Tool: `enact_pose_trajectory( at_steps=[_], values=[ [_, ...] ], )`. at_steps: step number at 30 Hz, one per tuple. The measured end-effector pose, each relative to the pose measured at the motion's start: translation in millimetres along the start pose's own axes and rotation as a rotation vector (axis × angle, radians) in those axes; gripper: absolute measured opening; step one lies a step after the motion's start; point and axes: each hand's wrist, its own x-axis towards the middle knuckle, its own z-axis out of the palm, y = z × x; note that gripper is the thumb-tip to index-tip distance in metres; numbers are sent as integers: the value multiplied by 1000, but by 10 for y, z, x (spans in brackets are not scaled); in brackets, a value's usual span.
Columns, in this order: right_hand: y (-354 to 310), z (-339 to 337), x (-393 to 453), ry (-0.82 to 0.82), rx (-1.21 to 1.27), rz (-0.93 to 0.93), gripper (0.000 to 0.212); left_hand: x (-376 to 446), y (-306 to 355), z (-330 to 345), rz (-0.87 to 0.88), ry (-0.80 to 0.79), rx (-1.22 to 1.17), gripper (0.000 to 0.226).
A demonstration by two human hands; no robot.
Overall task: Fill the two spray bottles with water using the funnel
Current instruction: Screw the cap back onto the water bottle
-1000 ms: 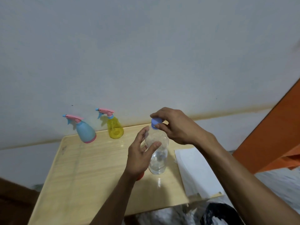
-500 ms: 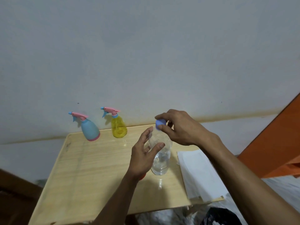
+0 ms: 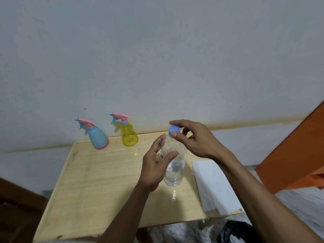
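Two spray bottles on wooden table against grey wall; possibly paper right.

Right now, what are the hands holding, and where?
The left hand holds the clear bottle round its upper body. The right hand pinches the blue cap at its sides with thumb and fingers, at the bottle's top.

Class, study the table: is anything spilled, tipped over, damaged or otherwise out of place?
Nothing stands out. The blue spray bottle and yellow spray bottle stand upright, as does the clear water bottle. The right hand pinches its blue cap; no spill shows on the table.
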Motion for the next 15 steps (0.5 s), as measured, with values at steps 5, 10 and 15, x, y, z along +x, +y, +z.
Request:
enact_pose_trajectory(
  at_steps=[5, 10, 15],
  values=[
    [49, 146, -2, 138, -12, -25, 29, 11, -23, 31, 4, 20, 11, 62],
    [107, 352, -75, 285, 106, -24, 23, 25, -49, 13, 1, 2, -18, 63],
    [105, 501, -151, 418, 187, -20, 26, 55, -36, -54, -28, -44, -17, 61]
  ],
)
